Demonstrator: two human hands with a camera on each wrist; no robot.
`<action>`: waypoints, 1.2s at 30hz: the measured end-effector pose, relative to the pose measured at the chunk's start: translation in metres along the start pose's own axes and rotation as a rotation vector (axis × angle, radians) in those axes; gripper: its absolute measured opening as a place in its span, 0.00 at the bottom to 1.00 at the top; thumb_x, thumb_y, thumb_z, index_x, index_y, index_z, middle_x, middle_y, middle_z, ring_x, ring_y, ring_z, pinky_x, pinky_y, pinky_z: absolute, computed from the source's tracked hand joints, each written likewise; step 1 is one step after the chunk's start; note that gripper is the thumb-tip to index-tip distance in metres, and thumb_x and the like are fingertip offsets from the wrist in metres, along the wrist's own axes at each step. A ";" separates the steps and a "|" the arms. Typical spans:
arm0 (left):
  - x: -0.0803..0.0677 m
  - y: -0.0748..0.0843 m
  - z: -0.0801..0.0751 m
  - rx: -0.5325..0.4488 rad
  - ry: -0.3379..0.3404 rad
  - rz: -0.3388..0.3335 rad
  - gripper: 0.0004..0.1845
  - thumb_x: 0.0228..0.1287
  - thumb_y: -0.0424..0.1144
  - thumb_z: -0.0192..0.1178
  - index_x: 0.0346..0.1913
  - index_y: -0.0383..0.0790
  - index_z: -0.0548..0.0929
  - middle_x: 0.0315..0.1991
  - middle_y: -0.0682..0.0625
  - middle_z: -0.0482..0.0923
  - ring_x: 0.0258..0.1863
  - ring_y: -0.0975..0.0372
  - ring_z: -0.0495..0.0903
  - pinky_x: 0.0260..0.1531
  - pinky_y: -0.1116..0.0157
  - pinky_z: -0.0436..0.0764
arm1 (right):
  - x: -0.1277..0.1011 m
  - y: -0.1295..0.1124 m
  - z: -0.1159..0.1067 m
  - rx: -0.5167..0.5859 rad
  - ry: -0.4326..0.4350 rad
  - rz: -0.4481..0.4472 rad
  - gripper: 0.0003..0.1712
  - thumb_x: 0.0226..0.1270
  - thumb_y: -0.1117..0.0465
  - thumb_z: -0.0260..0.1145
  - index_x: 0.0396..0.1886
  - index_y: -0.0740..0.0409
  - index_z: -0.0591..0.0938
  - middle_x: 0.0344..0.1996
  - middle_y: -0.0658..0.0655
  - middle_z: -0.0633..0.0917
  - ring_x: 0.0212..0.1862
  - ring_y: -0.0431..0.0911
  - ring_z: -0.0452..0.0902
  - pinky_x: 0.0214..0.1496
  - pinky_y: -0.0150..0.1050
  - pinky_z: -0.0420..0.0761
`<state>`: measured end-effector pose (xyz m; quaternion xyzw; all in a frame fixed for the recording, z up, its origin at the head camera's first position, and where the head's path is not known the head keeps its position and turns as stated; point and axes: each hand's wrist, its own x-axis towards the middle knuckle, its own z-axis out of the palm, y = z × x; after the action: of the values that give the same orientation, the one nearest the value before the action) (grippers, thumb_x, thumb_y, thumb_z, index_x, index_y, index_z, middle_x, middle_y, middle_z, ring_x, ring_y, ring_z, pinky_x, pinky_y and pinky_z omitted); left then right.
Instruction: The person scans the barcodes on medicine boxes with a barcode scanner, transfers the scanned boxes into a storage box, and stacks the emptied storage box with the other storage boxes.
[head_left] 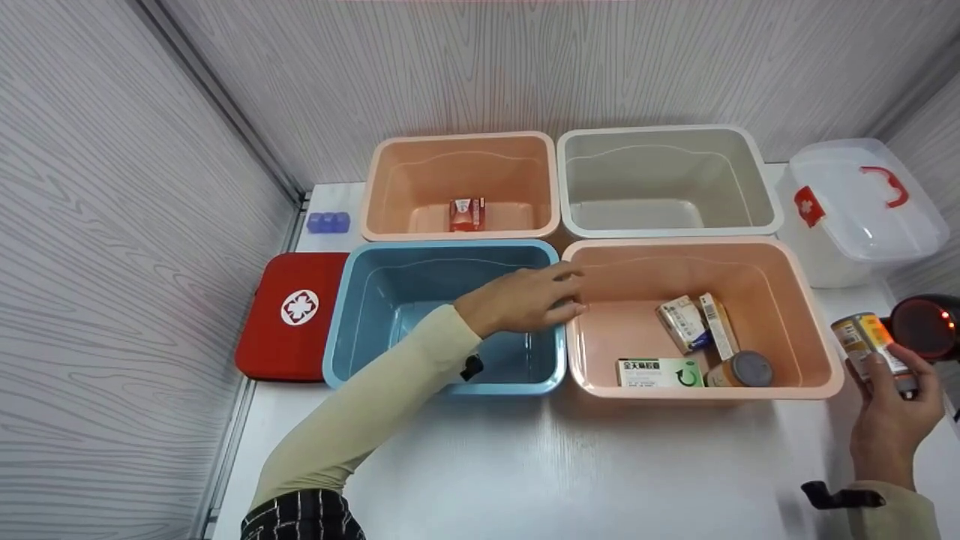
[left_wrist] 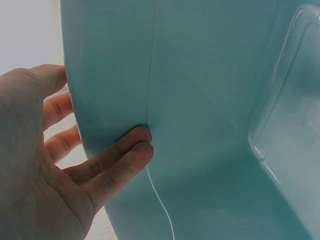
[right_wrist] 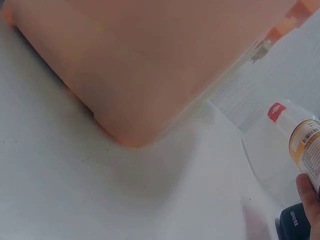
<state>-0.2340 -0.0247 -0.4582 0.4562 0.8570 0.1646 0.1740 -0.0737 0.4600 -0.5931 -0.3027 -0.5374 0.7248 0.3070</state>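
The left hand (head_left: 525, 300) reaches across the blue bin (head_left: 390, 300) and rests at its right wall, beside the rim of the near pink bin (head_left: 817, 330). The left wrist view shows two fingers (left_wrist: 120, 155) lying fairly straight against the inner face of the blue wall, with the other fingers on the outer side; the hand is relaxed and holds nothing.

The right hand (head_left: 892, 420) stands at the right edge of the table (head_left: 562, 465), to the right of the near pink bin. It grips a small bottle with an orange and white label (head_left: 862, 341), held tilted, with fingers curled round its lower part. The bottle is just beside a dark round scanner head with a red light (head_left: 926, 326); whether they touch cannot be told.

Inside the near pink bin lie a green and white box (head_left: 658, 373), two small boxes (head_left: 694, 322) leaning together, and a jar with a grey lid (head_left: 742, 369) lying on its side.

Far left stands a second pink bin (head_left: 390, 187) holding one red and white box (head_left: 466, 214). To its right is a white bin (head_left: 757, 180). A clear lidded case with a red handle (head_left: 862, 210) sits at far right. A red first-aid pouch (head_left: 292, 315) lies left of the blue bin, and a small blue pill case (head_left: 328, 222) lies beyond it.
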 end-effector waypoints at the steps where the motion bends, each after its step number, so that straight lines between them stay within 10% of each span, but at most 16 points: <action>1: 0.000 0.000 0.000 -0.004 0.000 -0.002 0.21 0.88 0.53 0.50 0.73 0.52 0.77 0.82 0.45 0.65 0.70 0.52 0.76 0.76 0.53 0.77 | -0.001 0.001 0.000 -0.027 -0.004 -0.018 0.23 0.81 0.69 0.66 0.70 0.53 0.80 0.74 0.49 0.69 0.79 0.47 0.65 0.57 0.19 0.82; 13: -0.001 0.001 -0.001 -0.012 0.001 -0.003 0.22 0.88 0.54 0.49 0.74 0.52 0.77 0.83 0.45 0.65 0.72 0.52 0.75 0.77 0.52 0.77 | -0.008 0.007 -0.002 -0.477 -0.032 -0.297 0.20 0.80 0.69 0.66 0.68 0.57 0.84 0.68 0.40 0.73 0.75 0.40 0.66 0.73 0.26 0.75; 19: 0.000 0.001 -0.001 -0.014 -0.006 -0.010 0.22 0.88 0.54 0.49 0.74 0.51 0.77 0.84 0.44 0.64 0.73 0.50 0.75 0.77 0.50 0.76 | -0.025 -0.005 0.008 -0.521 0.009 -0.338 0.18 0.80 0.68 0.66 0.64 0.58 0.86 0.68 0.39 0.73 0.74 0.37 0.65 0.71 0.21 0.72; 28: 0.000 0.002 -0.002 -0.005 -0.020 -0.032 0.23 0.88 0.54 0.48 0.76 0.53 0.76 0.85 0.45 0.62 0.75 0.50 0.74 0.78 0.49 0.75 | -0.020 -0.003 0.005 -0.463 0.088 -0.390 0.14 0.78 0.69 0.68 0.59 0.64 0.87 0.67 0.40 0.74 0.69 0.36 0.68 0.60 0.24 0.74; 36: 0.000 0.001 -0.002 0.005 -0.015 -0.021 0.24 0.88 0.55 0.48 0.76 0.54 0.75 0.83 0.46 0.64 0.72 0.52 0.75 0.77 0.51 0.76 | 0.003 -0.002 -0.007 0.029 0.139 0.006 0.23 0.76 0.68 0.70 0.66 0.50 0.81 0.72 0.46 0.69 0.74 0.41 0.66 0.62 0.21 0.81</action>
<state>-0.2342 -0.0239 -0.4564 0.4486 0.8610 0.1573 0.1809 -0.0701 0.4674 -0.5928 -0.3496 -0.5034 0.7105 0.3458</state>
